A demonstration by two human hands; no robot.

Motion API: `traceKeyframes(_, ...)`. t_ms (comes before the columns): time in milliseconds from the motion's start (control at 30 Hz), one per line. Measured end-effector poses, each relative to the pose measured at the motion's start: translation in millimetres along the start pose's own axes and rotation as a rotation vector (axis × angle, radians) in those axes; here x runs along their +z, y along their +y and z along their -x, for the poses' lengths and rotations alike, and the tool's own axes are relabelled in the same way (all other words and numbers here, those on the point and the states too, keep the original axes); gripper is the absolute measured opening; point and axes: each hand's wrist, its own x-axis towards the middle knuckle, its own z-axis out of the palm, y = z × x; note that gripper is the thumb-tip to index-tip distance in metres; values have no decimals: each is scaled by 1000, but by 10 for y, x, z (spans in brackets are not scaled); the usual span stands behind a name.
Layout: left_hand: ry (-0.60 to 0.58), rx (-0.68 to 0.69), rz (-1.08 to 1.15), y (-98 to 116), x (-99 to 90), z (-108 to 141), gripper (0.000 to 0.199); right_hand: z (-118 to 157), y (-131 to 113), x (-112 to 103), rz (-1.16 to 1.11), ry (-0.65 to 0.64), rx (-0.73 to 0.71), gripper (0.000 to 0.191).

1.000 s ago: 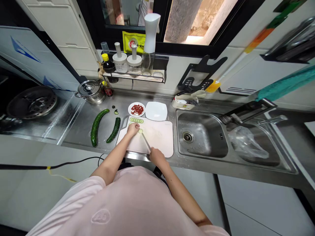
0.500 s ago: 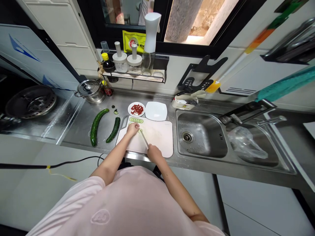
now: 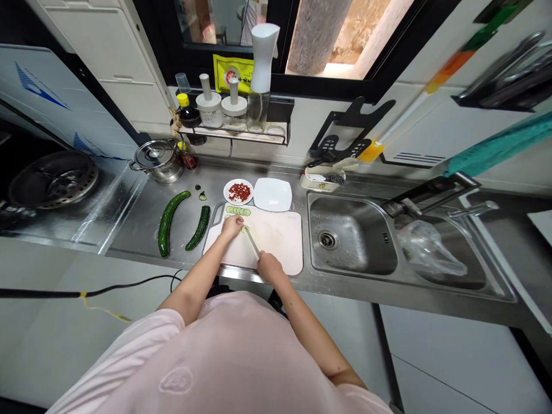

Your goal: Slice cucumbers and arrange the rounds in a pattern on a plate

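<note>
My right hand [image 3: 269, 268] is closed around the handle of a knife [image 3: 252, 242], whose blade points away toward a cucumber slice [image 3: 245, 229] at its tip. Just left of that slice, my left hand [image 3: 233, 226] rests on the white cutting board [image 3: 280, 244] with its fingers curled in; whatever they hold is hidden. Behind it a row of overlapping cucumber slices [image 3: 238, 211] lies along the board's back left. Two cucumbers lie on the counter left of the board: a long whole one [image 3: 169, 223] and a shorter one [image 3: 199, 227].
Beyond the board stand a small plate of chopped red pieces [image 3: 238, 191] and a square white plate [image 3: 272, 194]. Cucumber ends [image 3: 202, 196] lie near a lidded steel pot [image 3: 157, 161]. To the right is a steel sink [image 3: 351, 236]; above runs a spice rack [image 3: 241, 132].
Both hands and the knife stay nearly where they were, with the blade still at the slice. The whole view has shifted very slightly.
</note>
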Motion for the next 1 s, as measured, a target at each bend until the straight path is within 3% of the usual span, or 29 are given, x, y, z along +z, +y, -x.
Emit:
traceKeyframes(633, 1, 5, 2, 1, -2, -4, 17, -33, -8, 11, 4, 28, -16, 21)
traceKeyframes(1000, 15, 14, 4, 7, -11, 4, 17, 200, 94, 28, -10, -17, 9, 22)
